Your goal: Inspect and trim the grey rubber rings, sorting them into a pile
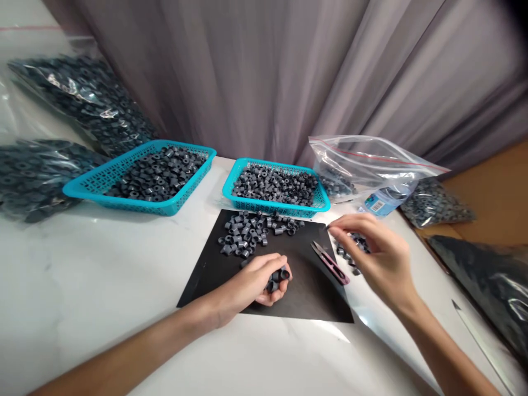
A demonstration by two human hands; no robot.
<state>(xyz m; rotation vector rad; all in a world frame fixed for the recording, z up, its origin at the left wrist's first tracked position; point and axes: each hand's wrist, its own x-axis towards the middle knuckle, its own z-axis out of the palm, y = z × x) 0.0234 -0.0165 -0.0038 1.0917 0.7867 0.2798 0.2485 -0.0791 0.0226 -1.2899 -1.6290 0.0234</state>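
Note:
My left hand (268, 278) is curled over the black mat (305, 297) with several small dark grey plastic rings (273, 286) in it. Thumb and fingertips of my right hand (371, 247) are pinched together near the mat's far right corner; something small and dark may be between them, too small to name. Below that hand, more grey rings (341, 252) lie on the white table, partly hidden by it. Thread snips (331, 264) with a pinkish handle rest on the mat's right edge. A loose pile of grey rings (247, 231) covers the mat's far left part.
Two turquoise baskets (177, 206) (276, 209) of small grey parts stand behind the mat. Filled plastic bags (82, 93) are at left. An open zip bag (371, 151), a blue-labelled pack (379, 203) and more bags (437, 203) stand at right. A pale blade-like strip (480, 335) lies near right.

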